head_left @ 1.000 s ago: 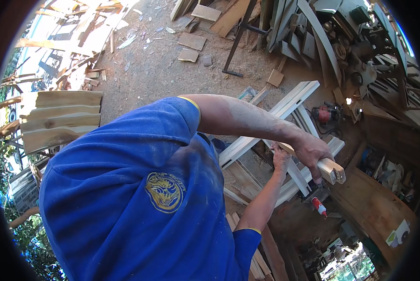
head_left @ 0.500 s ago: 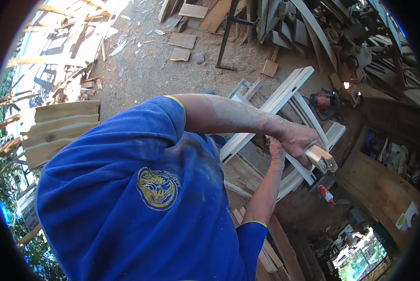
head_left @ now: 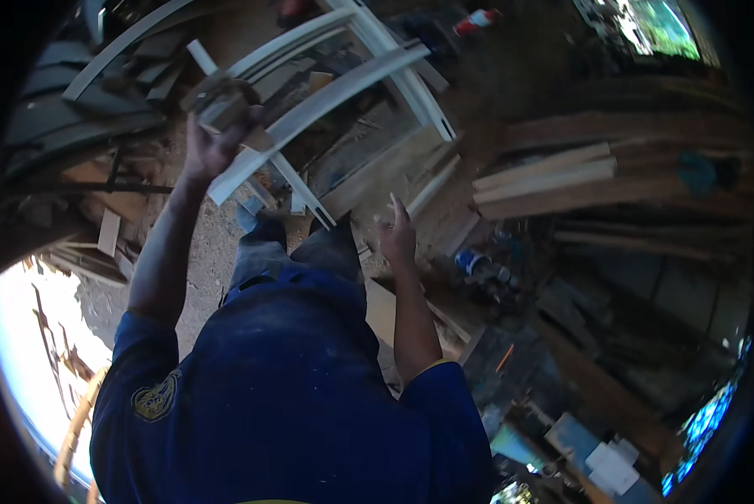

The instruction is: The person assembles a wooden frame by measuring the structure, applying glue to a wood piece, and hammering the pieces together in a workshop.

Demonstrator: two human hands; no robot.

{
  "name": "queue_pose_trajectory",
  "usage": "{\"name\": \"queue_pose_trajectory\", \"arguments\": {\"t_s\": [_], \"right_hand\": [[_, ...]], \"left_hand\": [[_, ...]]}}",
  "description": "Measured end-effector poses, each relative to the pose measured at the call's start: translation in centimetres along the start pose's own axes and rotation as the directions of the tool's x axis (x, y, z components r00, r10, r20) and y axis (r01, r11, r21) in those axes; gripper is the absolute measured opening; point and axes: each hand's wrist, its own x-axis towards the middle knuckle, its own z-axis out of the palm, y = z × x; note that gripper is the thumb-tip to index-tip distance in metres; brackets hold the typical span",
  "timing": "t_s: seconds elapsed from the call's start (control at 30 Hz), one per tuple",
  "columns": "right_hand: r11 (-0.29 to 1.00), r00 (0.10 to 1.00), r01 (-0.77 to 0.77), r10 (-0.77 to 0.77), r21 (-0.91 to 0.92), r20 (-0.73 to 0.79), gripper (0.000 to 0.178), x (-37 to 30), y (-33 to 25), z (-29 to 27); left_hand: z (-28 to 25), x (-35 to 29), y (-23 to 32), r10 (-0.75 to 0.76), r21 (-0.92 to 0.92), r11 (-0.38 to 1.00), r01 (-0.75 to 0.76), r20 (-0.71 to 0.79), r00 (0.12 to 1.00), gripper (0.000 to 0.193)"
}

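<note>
Upper centre: pale wooden frame (head_left: 335, 97), probably rigid, bulky. Upper left: wooden bar (head_left: 224, 112), blurred, likely stiff, fairly light, best gripped mid-length; held in left hand (head_left: 211, 151), fingers curled round. Centre: right hand (head_left: 398, 235), empty, fingers loosely spread.

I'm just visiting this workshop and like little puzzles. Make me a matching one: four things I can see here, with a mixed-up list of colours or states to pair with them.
Things:
1. left hand
2. right hand
3. wooden frame
4. small bottle

Colours and states:
A. red and white
B. gripping a piece of wood
C. pale, with crossing bars
D. holding nothing that shows

Right pairs: 1-B, 2-D, 3-C, 4-A
</note>
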Motion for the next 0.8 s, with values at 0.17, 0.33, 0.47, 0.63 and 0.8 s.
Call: {"name": "queue_pose_trajectory", "arguments": {"t_s": [0.17, 0.33, 0.47, 0.63, 0.8], "right_hand": [[0.933, 0.600, -0.349, 0.290, 0.082, -0.745, 0.048, -16.3, 9.4, -11.7], [0.491, 0.061, -0.858, 0.382, 0.146, -0.922, 0.038, -31.1, 20.6, -19.7], [0.184, 0.023, -0.978, 0.559, 0.098, -0.829, 0.033, -37.3, 25.7, -13.8], [0.193, 0.130, -0.981, 0.680, 0.006, -0.722, 0.027, -39.5, 26.8, -5.7], [0.218, 0.158, -0.976, 0.699, -0.003, -0.697, 0.024, -39.9, 26.1, -2.9]], "left_hand": [[-0.8, 1.0, -2.4, 0.455, 0.375, 0.788, -0.488, 0.178, 0.872, 0.010], [-2.5, 0.6, -6.5, 0.118, -0.015, 0.993, -0.117, 0.074, 0.990, 0.030], [-2.9, -0.4, -6.3, -0.217, 0.209, 0.935, 0.285, -0.297, 0.930, 0.047], [0.1, -0.5, -2.5, 0.011, -0.074, 0.997, -0.026, -0.188, 0.982, 0.028], [1.6, -0.5, 0.1, -0.012, -0.034, 0.999, 0.007, -0.145, 0.989, 0.026]]}}
